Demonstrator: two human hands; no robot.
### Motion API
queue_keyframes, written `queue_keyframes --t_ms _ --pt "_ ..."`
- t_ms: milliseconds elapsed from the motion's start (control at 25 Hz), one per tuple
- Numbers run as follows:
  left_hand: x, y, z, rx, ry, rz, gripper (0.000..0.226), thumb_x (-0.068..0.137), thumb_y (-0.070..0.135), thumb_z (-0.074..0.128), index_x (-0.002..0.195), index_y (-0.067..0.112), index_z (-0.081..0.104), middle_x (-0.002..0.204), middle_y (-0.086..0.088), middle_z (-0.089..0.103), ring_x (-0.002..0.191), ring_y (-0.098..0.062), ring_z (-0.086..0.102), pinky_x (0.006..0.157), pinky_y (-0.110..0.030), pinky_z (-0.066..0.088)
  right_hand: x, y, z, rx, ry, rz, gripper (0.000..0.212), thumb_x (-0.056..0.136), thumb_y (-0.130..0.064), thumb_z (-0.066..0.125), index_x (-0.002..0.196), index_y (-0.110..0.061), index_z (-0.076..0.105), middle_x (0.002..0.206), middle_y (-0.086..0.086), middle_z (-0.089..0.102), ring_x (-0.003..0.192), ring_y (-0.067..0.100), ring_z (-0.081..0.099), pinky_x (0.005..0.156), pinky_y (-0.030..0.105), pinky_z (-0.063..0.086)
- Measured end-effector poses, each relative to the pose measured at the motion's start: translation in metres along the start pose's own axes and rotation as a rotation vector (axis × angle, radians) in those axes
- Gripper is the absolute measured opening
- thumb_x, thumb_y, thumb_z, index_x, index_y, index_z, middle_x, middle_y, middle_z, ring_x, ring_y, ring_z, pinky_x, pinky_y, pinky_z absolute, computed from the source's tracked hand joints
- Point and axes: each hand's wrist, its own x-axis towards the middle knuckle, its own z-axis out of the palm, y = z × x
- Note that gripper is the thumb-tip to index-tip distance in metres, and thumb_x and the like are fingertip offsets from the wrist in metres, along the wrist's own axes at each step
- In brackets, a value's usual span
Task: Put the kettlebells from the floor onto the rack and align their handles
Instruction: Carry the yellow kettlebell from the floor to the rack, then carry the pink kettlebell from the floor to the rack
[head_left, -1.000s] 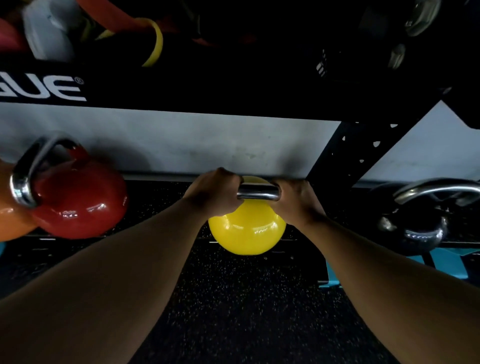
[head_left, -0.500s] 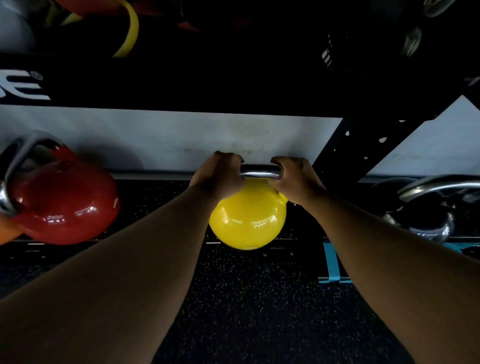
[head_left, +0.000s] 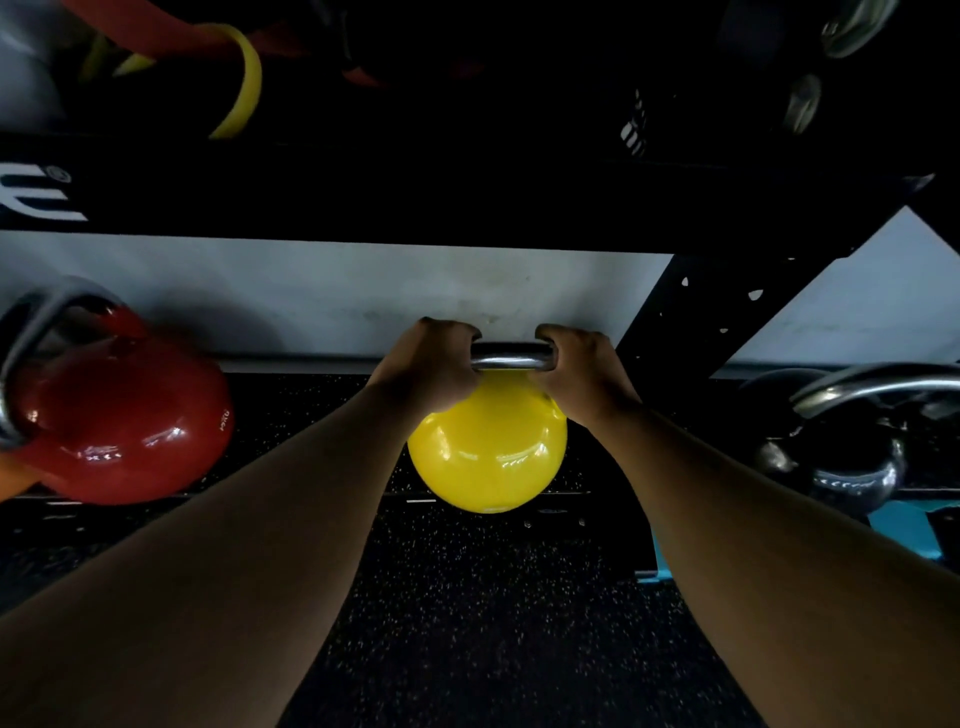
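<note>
A yellow kettlebell (head_left: 487, 452) with a steel handle (head_left: 511, 357) sits in the centre, at the low rack shelf's front rail (head_left: 311, 496). My left hand (head_left: 428, 369) grips the handle's left end and my right hand (head_left: 584, 371) grips its right end. Whether the bell rests on the shelf or hangs just above it, I cannot tell. A red kettlebell (head_left: 119, 415) stands on the shelf to the left, its handle tilted left. On the right a black kettlebell (head_left: 841, 462) sits with its steel handle crosswise.
A black rack beam (head_left: 415, 192) runs overhead with coloured bands (head_left: 244, 78) above it. A perforated black upright (head_left: 696, 317) slants just right of my right hand. An orange kettlebell edge (head_left: 8, 475) shows at far left. Speckled black rubber floor (head_left: 493, 623) lies below.
Both hands have lifted the yellow kettlebell upward and slightly back toward the shelf. The handle now shows against the white wall.
</note>
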Motion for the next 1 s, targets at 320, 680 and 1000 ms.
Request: queue_keyframes --t_ms 320,680,1000 --pt "-0.008 0.003 -0.001 -0.089 0.001 -0.073 0.046 0.076 0.021 0.073 0.118 0.018 0.054 0.100 -0.012 0.066 0.090 -0.032 0.065 0.071 -0.033 0.052 0.000 -0.001 -0.005 -0.047 -0.121 0.017 0.049 0.085 -0.021 0.070 0.130 -0.014 0.054 0.119 0.018 0.065 0.110 0.036 0.060 0.082 0.033 0.048" --pt "-0.122 -0.043 -0.032 -0.141 0.055 -0.376 0.064 0.069 0.027 0.067 0.130 0.028 0.047 0.133 -0.005 0.052 0.123 -0.030 0.048 0.099 -0.047 0.041 -0.008 -0.082 -0.025 -0.183 -0.105 -0.561 0.043 0.078 -0.034 0.065 0.119 -0.023 0.060 0.115 0.007 0.057 0.116 0.031 0.048 0.097 0.039 0.038" --pt "-0.389 -0.134 0.005 -0.302 -0.214 -0.806 0.031 0.085 0.026 0.058 0.115 0.031 0.061 0.117 0.004 0.062 0.102 -0.019 0.059 0.086 -0.040 0.052 -0.144 -0.230 0.125 -0.366 -0.772 -0.788 0.010 0.090 -0.030 0.056 0.093 -0.027 0.065 0.098 0.000 0.064 0.090 0.025 0.061 0.081 0.039 0.054"
